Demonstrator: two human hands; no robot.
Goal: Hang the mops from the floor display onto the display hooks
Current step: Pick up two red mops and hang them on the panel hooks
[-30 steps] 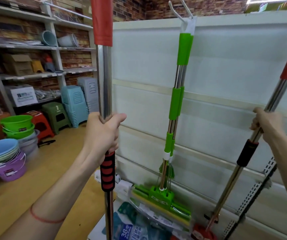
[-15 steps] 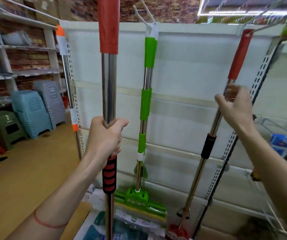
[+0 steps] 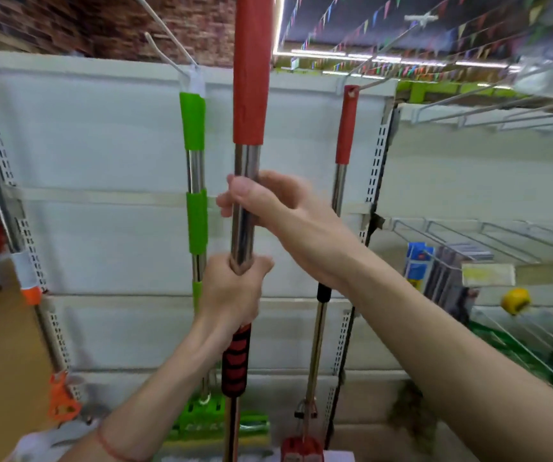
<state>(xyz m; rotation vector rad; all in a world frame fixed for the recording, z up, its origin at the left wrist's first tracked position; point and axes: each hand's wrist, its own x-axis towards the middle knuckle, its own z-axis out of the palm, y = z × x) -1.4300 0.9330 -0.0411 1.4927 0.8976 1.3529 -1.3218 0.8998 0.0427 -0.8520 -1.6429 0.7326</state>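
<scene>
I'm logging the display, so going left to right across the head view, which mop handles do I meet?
Orange-trimmed mop → green mop → red mop in both hands → hung red mop.

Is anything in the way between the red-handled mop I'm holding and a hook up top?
Nothing visible blocks it. The red-handled steel mop rises between the hung green-handled mop and red-handled mop; an empty white wire hook juts out upper left.

The held red-handled mop (image 3: 248,208) runs out of the picture at the top and bottom edges, so neither its tip nor its head shows. The left hand (image 3: 233,291) and right hand (image 3: 270,205) cover parts of its steel shaft. The orange-and-white mop (image 3: 28,281) at the left edge is blurred. The right forearm hides part of the hanging red mop (image 3: 345,128).
</scene>
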